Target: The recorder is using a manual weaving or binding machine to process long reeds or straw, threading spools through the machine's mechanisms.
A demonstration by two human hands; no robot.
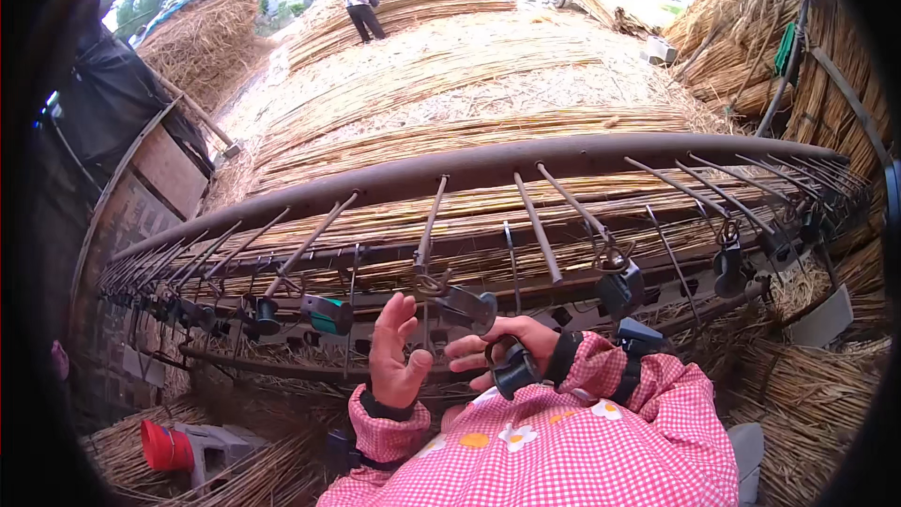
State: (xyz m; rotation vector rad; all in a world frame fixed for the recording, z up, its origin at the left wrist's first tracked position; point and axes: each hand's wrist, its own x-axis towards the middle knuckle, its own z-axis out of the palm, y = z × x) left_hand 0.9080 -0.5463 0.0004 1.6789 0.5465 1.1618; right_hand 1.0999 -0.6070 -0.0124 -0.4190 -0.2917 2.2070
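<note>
My left hand (396, 359) is raised palm inward, fingers and thumb apart, holding nothing. Just right of it, my right hand (524, 338) reaches leftward with spread fingers. A black bobbin-like weight with a ring (515, 372) overlaps that hand; whether the hand grips it or it hangs free, I cannot tell. Beyond both hands hangs another dark weight (464, 306), by a metal rod (429, 222) of the long weaving frame. The frame's thick top bar (493, 160) runs across the view. Bundled reed stalks (471, 232) lie behind the rods.
More weights, one with green on it (327, 315), hang along the frame. A red container (167, 445) sits against a concrete block (218, 454) at lower left. Loose stalks (795, 394) cover the ground at right. Two people work far off among reed piles (401, 10).
</note>
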